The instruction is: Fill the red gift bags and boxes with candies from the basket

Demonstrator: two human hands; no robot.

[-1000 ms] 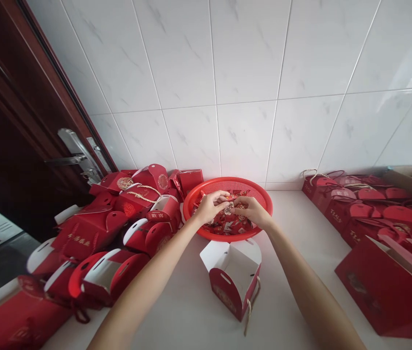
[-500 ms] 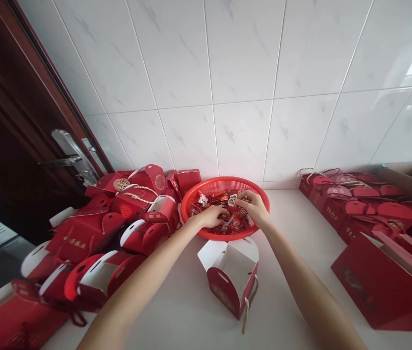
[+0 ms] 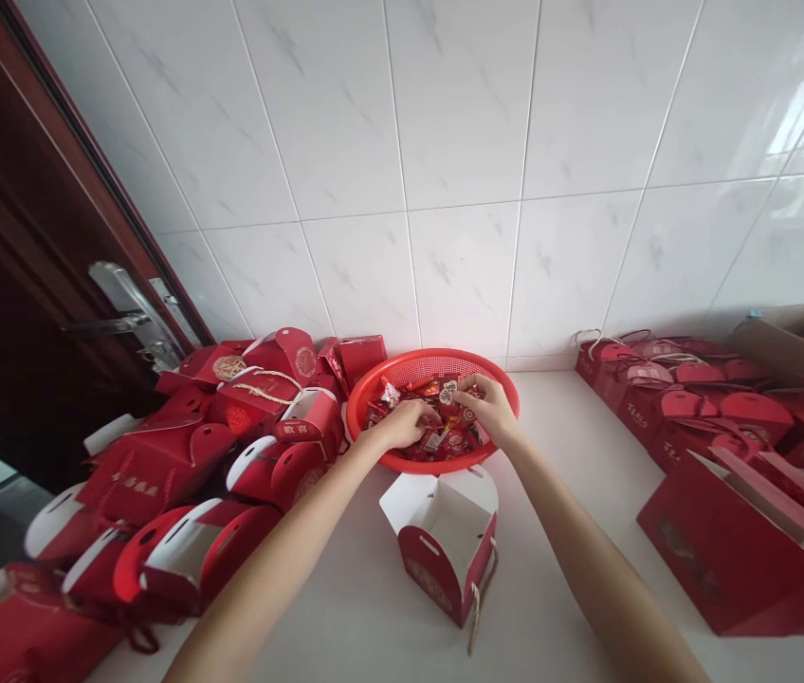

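Currently, left hand [image 3: 409, 425]: placed palm down over the near left part of the wrapped sweets [image 3: 455, 443], fingers curled; the fingertips are partly hidden, so whether anything is gripped cannot be told.
Right hand [image 3: 488, 403]: held over the right side of the red plastic basket [image 3: 430, 467], thumb and forefinger bent close together; whether a sweet is pinched cannot be told.
Pale-labelled sweet [image 3: 447, 393]: seen just left of the right fingertips, seemingly touched by them; it is approached most closely by the right hand, while the left is set lower and further left. Its long axis cannot be made out.
Sweet heap: contained in the basket, spread beneath and between both hands.
Open gift box [image 3: 437, 569]: stood on the white tabletop [image 3: 352, 588] just on the basket's near side, white interior exposed, one corner turned nearward, rope handle [image 3: 475, 612] hung at its right.
Red gift boxes [image 3: 153, 489]: piled at left; others are ranked at right.
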